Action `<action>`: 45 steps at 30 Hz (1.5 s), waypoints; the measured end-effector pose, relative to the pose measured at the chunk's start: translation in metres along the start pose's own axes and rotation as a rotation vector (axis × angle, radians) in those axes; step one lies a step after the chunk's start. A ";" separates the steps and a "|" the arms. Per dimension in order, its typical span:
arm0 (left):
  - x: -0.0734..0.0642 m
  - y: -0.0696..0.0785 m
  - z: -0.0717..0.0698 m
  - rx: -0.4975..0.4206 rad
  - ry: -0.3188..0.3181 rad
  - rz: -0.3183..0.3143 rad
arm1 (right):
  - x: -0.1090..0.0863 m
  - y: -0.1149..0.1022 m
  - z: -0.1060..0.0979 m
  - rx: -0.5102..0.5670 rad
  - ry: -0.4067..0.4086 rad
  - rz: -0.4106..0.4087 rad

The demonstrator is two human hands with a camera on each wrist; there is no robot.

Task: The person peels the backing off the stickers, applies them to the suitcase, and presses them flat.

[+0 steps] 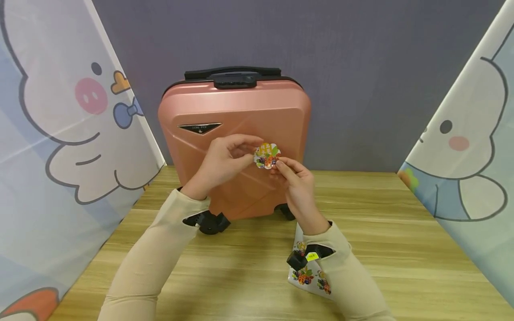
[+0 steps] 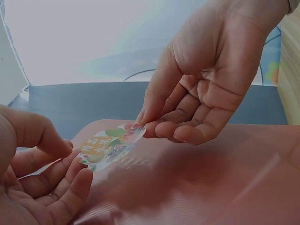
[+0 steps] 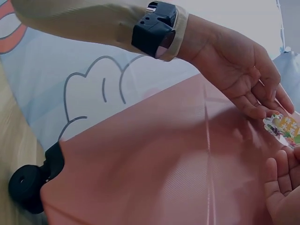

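Observation:
A small scalloped fruit sticker (image 1: 267, 155) with yellow lettering is held in front of the pink suitcase (image 1: 237, 111). My right hand (image 1: 296, 185) pinches its right edge between thumb and fingers. On the other side, my left hand (image 1: 229, 160) has its thumb and fingers spread around the sticker's left edge, fingertips right at the rim. The left wrist view shows the sticker (image 2: 112, 146) tilted between the two hands, close over the suitcase's shell (image 2: 197, 173). In the right wrist view, the left fingers meet the sticker's edge (image 3: 282, 129).
A sheet of fruit stickers (image 1: 303, 276) lies on the wooden table (image 1: 241, 276), partly hidden under my right forearm. The suitcase stands upright on black wheels (image 1: 210, 223), its black handle (image 1: 233, 70) on top. Cartoon-printed cloths (image 1: 462, 133) flank both sides; a grey wall (image 1: 361, 89) rises behind.

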State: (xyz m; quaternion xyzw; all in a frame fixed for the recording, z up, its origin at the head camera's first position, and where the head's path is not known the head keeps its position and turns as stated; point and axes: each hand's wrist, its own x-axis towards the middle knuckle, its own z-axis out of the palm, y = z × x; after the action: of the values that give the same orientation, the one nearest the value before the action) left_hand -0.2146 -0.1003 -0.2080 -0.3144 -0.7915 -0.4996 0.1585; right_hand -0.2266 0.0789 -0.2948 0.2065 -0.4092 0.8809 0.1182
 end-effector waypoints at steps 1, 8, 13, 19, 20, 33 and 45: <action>0.000 0.001 -0.001 0.005 0.007 0.002 | 0.001 0.000 0.001 0.011 -0.005 -0.002; 0.002 0.005 -0.004 0.024 0.045 0.071 | 0.005 -0.006 0.012 0.093 -0.022 -0.008; 0.004 0.007 -0.006 0.054 0.076 0.133 | 0.007 -0.007 0.017 0.129 -0.019 0.001; 0.007 0.010 -0.007 0.084 0.096 0.197 | 0.008 -0.010 0.021 0.136 -0.052 0.015; 0.008 0.010 -0.007 0.096 0.097 0.204 | 0.008 -0.010 0.021 0.135 -0.058 0.022; 0.013 0.015 -0.008 0.198 0.127 0.264 | 0.011 -0.015 0.024 0.138 -0.129 0.041; 0.012 0.016 -0.008 0.170 0.145 0.290 | 0.012 -0.017 0.024 0.142 -0.175 0.035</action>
State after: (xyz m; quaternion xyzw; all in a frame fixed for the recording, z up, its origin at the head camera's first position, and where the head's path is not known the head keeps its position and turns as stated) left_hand -0.2134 -0.0984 -0.1865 -0.3742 -0.7636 -0.4242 0.3114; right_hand -0.2242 0.0721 -0.2643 0.2831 -0.3580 0.8883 0.0518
